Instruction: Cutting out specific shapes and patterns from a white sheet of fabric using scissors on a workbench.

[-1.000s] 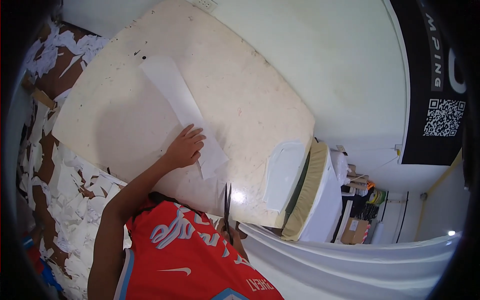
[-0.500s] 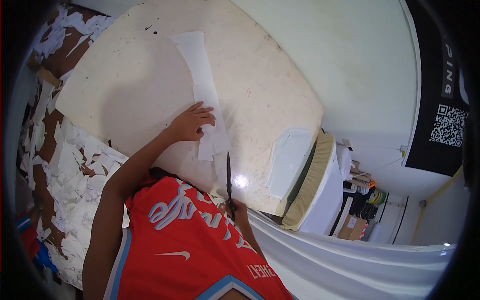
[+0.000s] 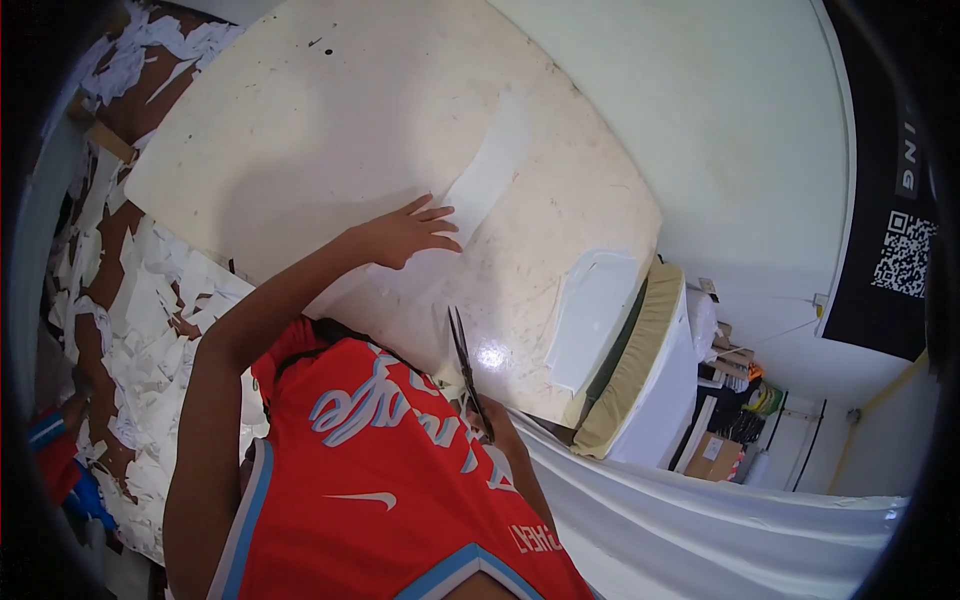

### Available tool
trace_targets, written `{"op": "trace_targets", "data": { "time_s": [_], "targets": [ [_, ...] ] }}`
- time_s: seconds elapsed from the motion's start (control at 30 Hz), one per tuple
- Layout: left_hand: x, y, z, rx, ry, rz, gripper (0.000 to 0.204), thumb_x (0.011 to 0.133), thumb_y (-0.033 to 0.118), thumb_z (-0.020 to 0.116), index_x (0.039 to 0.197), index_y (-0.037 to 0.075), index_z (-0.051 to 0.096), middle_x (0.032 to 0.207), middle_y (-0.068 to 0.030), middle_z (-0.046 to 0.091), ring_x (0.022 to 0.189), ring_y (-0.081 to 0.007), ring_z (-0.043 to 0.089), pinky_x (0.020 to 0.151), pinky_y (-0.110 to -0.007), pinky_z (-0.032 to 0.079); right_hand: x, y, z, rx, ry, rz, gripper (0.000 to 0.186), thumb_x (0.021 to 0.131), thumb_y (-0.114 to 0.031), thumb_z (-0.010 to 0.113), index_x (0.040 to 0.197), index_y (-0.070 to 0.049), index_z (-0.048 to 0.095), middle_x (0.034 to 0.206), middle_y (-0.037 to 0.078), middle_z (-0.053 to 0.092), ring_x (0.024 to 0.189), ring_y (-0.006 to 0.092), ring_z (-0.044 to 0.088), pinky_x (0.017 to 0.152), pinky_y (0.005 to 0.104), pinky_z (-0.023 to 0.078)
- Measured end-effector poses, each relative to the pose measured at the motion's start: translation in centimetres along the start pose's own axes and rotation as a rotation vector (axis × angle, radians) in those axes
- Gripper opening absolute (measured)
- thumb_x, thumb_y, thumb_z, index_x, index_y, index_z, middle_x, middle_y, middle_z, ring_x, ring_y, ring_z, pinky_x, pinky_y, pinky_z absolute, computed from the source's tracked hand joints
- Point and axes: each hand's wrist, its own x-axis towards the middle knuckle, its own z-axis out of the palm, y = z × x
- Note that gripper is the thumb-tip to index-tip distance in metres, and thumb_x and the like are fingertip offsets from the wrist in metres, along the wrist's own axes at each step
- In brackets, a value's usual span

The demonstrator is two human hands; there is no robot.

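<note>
Fingers spread, my left hand point(image 3: 412, 236) lies over the lower part of a white strip of paper or thin fabric point(image 3: 492, 172) on the table. Smeared by motion, the strip slants up to the right of that hand. My right hand point(image 3: 500, 428), close to my body at the table's near edge, grips a pair of dark scissors point(image 3: 461, 345). Their long blades point away from me and are slightly parted, with no strip between them. The red shirt partly hides the scissors' handles and the fingers on them.
A white stack of cut sheets point(image 3: 592, 310) lies at the table's right side, next to a beige cushioned edge point(image 3: 630, 370). Heaps of white scraps point(image 3: 165, 350) cover the brown floor at left. White cloth point(image 3: 640, 530) hangs at lower right. Another person's sleeve point(image 3: 60, 460) shows far left.
The strip has turned clockwise, its far end swinging right, and my left hand has moved slightly right with it. The scissors' blades have parted a little.
</note>
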Motion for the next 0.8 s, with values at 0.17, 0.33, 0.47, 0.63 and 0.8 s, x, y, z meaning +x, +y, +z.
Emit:
{"op": "trace_targets", "data": {
  "time_s": [0.17,0.33,0.47,0.63,0.8],
  "targets": [
    [-0.6,-2.1,1.5,-0.092,-0.057,-0.152,0.064,0.07,0.001,0.068,0.13,0.019,0.055,0.139,-0.0109,0.043,0.137,-0.0291,0.032,0.115,-0.045,0.024,2.6,-1.7,-0.4,-0.051,-0.178,-0.134,0.021,0.091,-0.022,0.061,0.091,-0.003,0.053,0.075,-0.002,0.051,0.066,0.0078,0.048,0.058,0.0247,0.041],
    [-0.1,-2.7,1.2,0.008,-0.139,0.033,0.062,0.066,0.004,0.069,0.125,0.019,0.06,0.135,-0.0059,0.046,0.13,-0.0265,0.037,0.11,-0.039,0.032,4.5,-3.4,-0.5,-0.125,-0.21,-0.147,0.022,0.092,-0.025,0.06,0.09,-0.004,0.053,0.073,-0.001,0.051,0.064,0.007,0.047,0.056,0.0237,0.039],
    [-0.2,-3.0,0.7,-0.007,-0.167,0.051,0.063,0.065,0.006,0.07,0.125,0.02,0.06,0.134,-0.0042,0.047,0.129,-0.0269,0.038,0.109,-0.04,0.032,5.8,-4.7,-0.3,-0.059,-0.179,-0.076,0.025,0.09,-0.027,0.065,0.082,-0.004,0.056,0.067,-0.001,0.052,0.06,0.0071,0.048,0.051,0.0254,0.037],
    [0.1,-2.7,-0.9,-0.05,-0.32,0.045,0.073,0.063,0.02,0.08,0.132,0.021,0.054,0.141,-0.0037,0.042,0.136,-0.0307,0.031,0.113,-0.045,0.026,4.6,-3.6,0.1,-0.373,-0.049,-0.119,0.031,0.086,-0.026,0.071,0.07,-0.004,0.055,0.059,-0.001,0.051,0.052,0.008,0.046,0.046,0.0274,0.034],
    [-0.3,-3.1,-0.7,0.053,-0.302,0.083,0.085,0.059,0.028,0.085,0.136,0.022,0.05,0.142,-0.0042,0.04,0.137,-0.0307,0.03,0.114,-0.045,0.025,1.8,2.1,-2.7,-0.358,-0.062,-0.143,0.028,0.089,-0.028,0.068,0.083,-0.003,0.059,0.064,0.0,0.052,0.057,0.0093,0.049,0.052,0.0264,0.039]
  ]
}}
